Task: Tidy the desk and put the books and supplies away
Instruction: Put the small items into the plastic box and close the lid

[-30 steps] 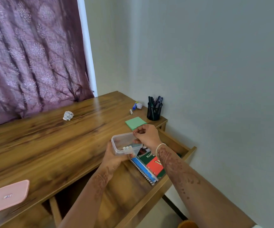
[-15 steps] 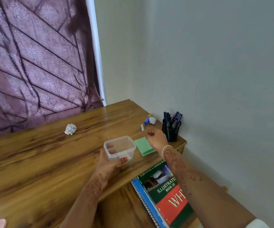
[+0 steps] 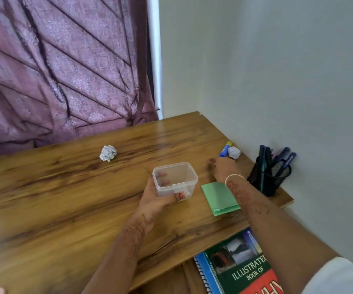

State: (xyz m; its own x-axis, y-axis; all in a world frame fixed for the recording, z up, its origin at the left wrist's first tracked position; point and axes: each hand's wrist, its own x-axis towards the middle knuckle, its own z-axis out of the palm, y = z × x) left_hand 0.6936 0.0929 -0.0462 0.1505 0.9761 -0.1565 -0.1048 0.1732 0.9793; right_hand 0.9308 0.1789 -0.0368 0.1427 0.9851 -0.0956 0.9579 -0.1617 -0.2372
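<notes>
Clear box [image 3: 175, 179] gripped in the left hand [image 3: 156, 200]; right hand [image 3: 224, 166] out over the desk [image 3: 65, 198].

The left hand's thumb and fingers curl round the rounded, see-through plastic box, held low over the glossy, streaky-grained wood; small white bits lie inside. The right hand is well apart from it, near a blue tube [image 3: 226, 148] and a crumpled paper ball [image 3: 234, 152]; its fingers are blurred, so I cannot tell their grip. A flat green pad [image 3: 218, 198], a black mesh pen cup [image 3: 268, 179] and a second ball [image 3: 108, 153] sit on the desk. A glossy book [image 3: 241, 268] lies below its edge.
</notes>
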